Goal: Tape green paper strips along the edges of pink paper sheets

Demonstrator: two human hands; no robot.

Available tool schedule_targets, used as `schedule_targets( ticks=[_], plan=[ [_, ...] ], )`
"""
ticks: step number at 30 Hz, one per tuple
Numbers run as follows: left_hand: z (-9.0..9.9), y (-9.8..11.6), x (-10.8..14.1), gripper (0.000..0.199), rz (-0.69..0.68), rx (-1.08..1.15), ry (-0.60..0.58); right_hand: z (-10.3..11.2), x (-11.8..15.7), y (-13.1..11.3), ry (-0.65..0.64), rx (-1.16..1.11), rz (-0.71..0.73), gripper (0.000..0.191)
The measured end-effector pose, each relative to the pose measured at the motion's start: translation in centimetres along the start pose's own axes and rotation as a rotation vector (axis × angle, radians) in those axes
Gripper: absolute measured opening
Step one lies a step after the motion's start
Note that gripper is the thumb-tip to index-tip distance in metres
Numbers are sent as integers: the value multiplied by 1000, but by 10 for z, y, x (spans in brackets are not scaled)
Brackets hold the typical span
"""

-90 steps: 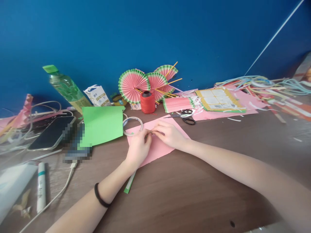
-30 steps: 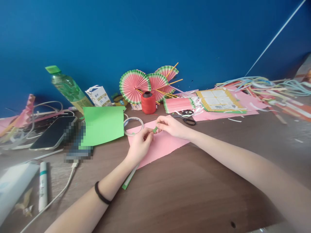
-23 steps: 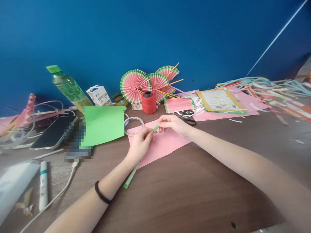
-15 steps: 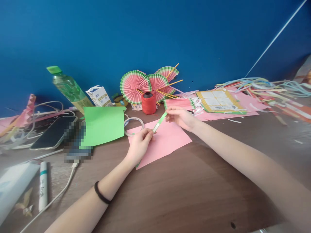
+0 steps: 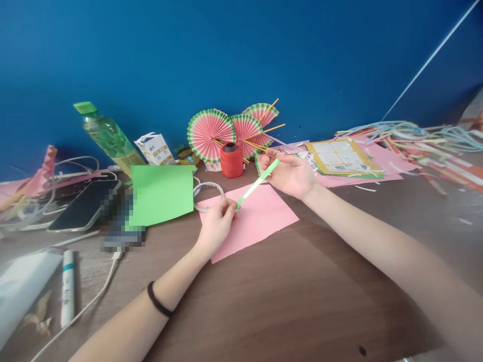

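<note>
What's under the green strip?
Pink sheet under the lower part of the green strip, right hand behind its upper end. The left hand hides its lower end and some of the sheet; anything below the sheet is covered.

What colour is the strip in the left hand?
The strip is green and white; see the head view.

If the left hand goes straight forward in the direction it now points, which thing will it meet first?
Probably the right hand. The left hand, holding a green strip, points towards it. Depth is unclear, so it might pass underneath.
</note>
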State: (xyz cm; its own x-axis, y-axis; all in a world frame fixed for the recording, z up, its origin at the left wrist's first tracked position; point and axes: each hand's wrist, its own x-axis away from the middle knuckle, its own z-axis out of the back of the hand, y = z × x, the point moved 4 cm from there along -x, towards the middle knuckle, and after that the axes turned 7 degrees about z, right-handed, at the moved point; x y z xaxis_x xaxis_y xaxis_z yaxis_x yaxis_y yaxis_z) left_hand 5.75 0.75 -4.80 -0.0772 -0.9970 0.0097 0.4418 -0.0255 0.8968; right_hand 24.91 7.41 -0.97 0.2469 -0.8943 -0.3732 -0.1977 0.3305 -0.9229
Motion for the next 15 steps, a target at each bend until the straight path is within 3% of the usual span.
schedule_targets(
  ticks=[4,11,15],
  plan=[
    [0,-1,0,16,4,3,23,-3,0,-3,29,-44,37,23],
    [0,-2,0,12,21,41,8,7,-4,10,133,-28,-28,26],
    [1,-1,0,11,41,84,9,10,-4,15,218,25,30,25]
  ],
)
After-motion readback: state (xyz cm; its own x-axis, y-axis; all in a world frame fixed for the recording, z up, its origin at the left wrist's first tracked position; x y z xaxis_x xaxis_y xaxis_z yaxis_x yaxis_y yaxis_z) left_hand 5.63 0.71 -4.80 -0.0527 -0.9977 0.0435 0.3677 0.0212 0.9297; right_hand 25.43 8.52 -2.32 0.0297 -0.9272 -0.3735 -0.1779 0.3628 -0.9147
